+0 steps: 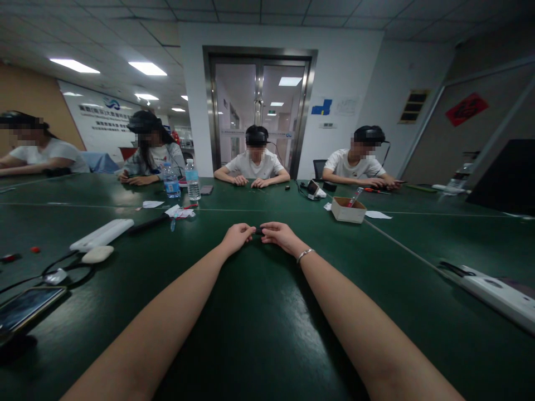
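Both my arms stretch out over a dark green table [259, 312]. My left hand [237, 235] and my right hand [279, 234] meet near the table's middle, fingers curled, pinching a small dark object [258, 230] between them. What the object is I cannot make out. A thin bracelet [304, 254] circles my right wrist.
A small cardboard box [348, 210] with a red-handled tool stands right of my hands. Two water bottles [193, 180] stand at the back left. White power strips lie at left [101, 234] and right [493, 289]; a phone [25, 307] lies near left. Several people sit around the far side.
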The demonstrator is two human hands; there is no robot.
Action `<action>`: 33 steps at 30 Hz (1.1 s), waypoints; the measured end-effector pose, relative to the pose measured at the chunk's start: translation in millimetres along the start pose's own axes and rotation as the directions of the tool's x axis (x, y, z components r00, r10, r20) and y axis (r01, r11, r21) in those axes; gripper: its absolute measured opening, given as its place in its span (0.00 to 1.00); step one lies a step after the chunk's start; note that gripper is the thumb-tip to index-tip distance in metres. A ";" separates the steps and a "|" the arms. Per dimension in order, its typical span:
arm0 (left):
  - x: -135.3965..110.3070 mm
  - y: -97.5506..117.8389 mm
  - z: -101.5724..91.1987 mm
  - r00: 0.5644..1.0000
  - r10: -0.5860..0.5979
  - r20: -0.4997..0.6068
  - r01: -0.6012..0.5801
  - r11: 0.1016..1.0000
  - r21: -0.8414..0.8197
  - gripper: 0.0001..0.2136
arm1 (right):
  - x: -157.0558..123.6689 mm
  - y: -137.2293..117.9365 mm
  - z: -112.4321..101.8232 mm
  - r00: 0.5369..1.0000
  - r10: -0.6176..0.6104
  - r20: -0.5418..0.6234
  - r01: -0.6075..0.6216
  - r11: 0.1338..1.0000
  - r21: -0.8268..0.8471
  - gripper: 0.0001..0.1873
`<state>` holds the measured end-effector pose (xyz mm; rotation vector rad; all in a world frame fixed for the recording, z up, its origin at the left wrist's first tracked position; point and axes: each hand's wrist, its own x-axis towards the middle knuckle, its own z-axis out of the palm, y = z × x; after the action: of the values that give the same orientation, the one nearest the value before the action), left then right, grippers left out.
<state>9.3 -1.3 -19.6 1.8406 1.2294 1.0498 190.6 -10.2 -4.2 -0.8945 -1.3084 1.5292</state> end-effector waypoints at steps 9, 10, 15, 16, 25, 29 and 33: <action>-2.1 6.2 -1.6 1.000 -0.011 0.004 0.011 1.000 0.017 0.17 | 3.9 4.9 -3.9 0.999 -0.028 0.027 0.027 0.999 0.016 0.11; -2.5 7.2 -1.9 1.000 -0.013 0.001 0.013 0.999 0.033 0.17 | 3.8 4.8 -3.9 0.999 -0.030 0.031 0.029 0.999 0.018 0.11; -5.1 11.9 -2.3 0.999 -0.023 -0.032 0.028 0.988 0.150 0.19 | 3.9 5.0 -3.9 0.999 -0.042 0.025 0.042 0.999 0.025 0.12; -5.9 12.8 -2.2 0.999 -0.018 -0.037 0.024 0.985 0.173 0.20 | 3.8 5.1 -4.0 0.999 -0.045 0.022 0.044 0.999 0.026 0.12; -9.0 13.5 -0.6 0.999 0.008 -0.035 0.000 0.974 0.227 0.23 | 1.2 2.7 -1.1 0.999 -0.052 0.012 0.052 0.998 0.020 0.12; -7.1 7.4 0.8 0.998 0.036 -0.047 -0.025 0.978 0.207 0.21 | 2.6 2.5 0.8 0.999 -0.026 -0.024 0.026 1.000 0.003 0.08; -4.8 3.0 3.3 0.996 0.058 -0.073 -0.048 0.990 0.131 0.16 | 5.3 3.6 1.6 0.997 0.001 -0.075 -0.001 1.000 -0.008 0.04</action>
<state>12.3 -7.1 -19.7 1.9561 1.3281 1.1019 186.7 -5.9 -7.3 -0.9484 -1.2613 1.4785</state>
